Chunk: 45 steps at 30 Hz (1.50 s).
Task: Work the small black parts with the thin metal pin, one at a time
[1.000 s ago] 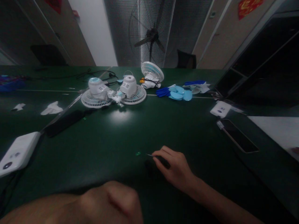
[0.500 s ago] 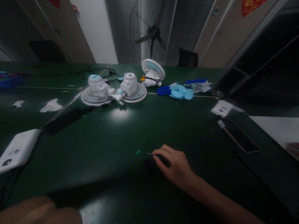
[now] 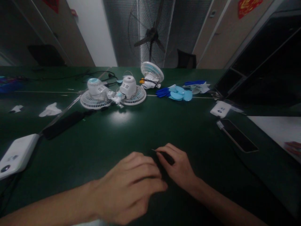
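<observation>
In the head view my right hand (image 3: 180,164) is closed around a small screwdriver (image 3: 168,158) with a dark handle, its thin metal tip pointing left past my fingertips. My left hand (image 3: 133,188) hovers palm down over the green table, just left of the right hand and nearer to me. Its fingers are bent, with the thumb apart from them, and I see nothing held in it. The spot where a small green piece lay earlier is now covered by my left hand.
White fans with round grilles (image 3: 134,97) stand at the back. Right of them lie light-blue fan blades (image 3: 181,93) and blue gloves (image 3: 162,92). A phone (image 3: 238,135) and white device (image 3: 220,109) are at right; a white power bank (image 3: 20,153) is at left.
My left hand has come in from the lower left corner to beside my right hand, over the green piece. The right hand stays nearly in place, still gripping the screwdriver.
</observation>
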{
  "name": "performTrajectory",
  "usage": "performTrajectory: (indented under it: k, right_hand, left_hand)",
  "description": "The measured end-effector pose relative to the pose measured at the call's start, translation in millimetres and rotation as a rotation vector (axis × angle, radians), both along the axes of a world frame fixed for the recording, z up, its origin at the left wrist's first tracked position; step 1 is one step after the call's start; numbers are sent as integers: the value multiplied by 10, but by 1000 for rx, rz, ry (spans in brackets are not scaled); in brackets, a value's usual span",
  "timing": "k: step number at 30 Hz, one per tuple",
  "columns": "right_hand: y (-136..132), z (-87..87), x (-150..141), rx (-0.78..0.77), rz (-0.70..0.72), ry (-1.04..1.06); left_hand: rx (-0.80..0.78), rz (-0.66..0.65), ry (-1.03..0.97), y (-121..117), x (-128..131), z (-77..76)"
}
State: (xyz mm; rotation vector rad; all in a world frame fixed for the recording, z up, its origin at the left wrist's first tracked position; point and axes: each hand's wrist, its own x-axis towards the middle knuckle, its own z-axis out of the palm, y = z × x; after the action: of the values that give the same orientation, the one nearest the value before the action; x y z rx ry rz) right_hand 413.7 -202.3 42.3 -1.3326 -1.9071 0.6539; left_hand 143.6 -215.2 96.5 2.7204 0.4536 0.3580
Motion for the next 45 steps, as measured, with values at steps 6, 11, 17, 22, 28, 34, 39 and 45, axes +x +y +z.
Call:
performTrajectory:
  k: [6,11,17,22,28,34,39,45]
  right_hand:
    - [43,17,20,-9,-97,107]
    - [39,40,18,-43,-78,100]
    - [20,21,38,-101,-48,115]
    - [26,-13,44,-82,-39,110]
    - [29,1,46,-91,-30,92]
    - [17,6,41,-72,-34,101]
    - [17,7,29,-60,-42,78]
    - [7,16,22,-85,-40,105]
  left_hand:
    - [-45,20,213,428,110,-373]
    - [-88,112,218,709,-160,-504]
    - [-27,470,220,1353,-683,-631]
    - [98,738,191,1727,-1325,-668]
    - [281,1287,126,1743,-1845,-569]
    - [374,1314,190,1658,-1755,-541]
    - [429,1156,253,1725,-1547,-614]
    - [297,1030,268,1778,-1540,-706]
